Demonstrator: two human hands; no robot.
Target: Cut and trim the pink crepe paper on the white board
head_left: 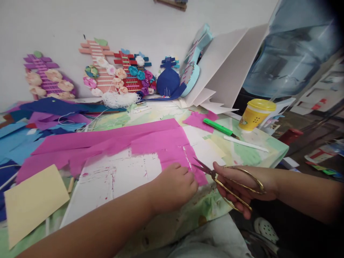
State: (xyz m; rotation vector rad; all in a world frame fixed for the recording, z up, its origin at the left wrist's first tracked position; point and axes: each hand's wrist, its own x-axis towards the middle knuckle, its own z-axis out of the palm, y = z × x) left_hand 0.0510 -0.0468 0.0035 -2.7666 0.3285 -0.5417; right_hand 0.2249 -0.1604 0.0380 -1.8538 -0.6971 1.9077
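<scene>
My right hand (242,186) holds gold-handled scissors (213,174) over the table's front edge, their blades parted and pointing left. Their tips are beside the right edge of the magenta paper (172,138). My left hand (176,184) rests on that paper's lower right part with its fingers curled; what they grip, if anything, is hidden. Under the magenta paper lies a white board (99,182) with cut lines and small pink marks. A green marker-like tool (219,126) lies behind the scissors, near a magenta scrap (199,120).
A yellow-lidded cup (256,114) stands at the right, beside a white stick (245,144). Cream paper (36,202) and blue scraps (16,139) lie left. Decorated guitar shapes (100,70) line the wall; a large water bottle (290,50) is at the upper right.
</scene>
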